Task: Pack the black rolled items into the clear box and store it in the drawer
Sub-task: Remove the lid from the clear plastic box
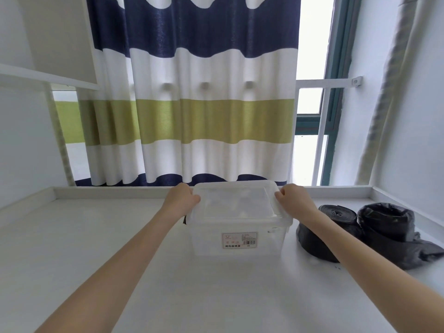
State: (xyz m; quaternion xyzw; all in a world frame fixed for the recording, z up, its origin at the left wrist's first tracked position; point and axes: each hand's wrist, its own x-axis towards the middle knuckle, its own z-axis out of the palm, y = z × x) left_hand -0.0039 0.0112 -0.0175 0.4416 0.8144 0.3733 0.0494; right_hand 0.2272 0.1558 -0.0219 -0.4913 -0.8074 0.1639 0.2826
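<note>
A clear plastic box (240,239) with a frosted lid (235,205) and a label on its front stands on the white table near the far rim. My left hand (182,197) grips the lid's left edge. My right hand (294,199) grips the lid's right edge. Two black rolled items lie to the right of the box: one roll (319,236) is partly hidden behind my right forearm, and the other roll (389,224) sits further right with loose black plastic trailing from it. The box looks empty inside.
The white table (120,248) has a raised rim (115,192) along its back and sides. A striped curtain (192,104) hangs behind it, with a window (310,104) at the right. A white shelf (48,78) juts out at upper left.
</note>
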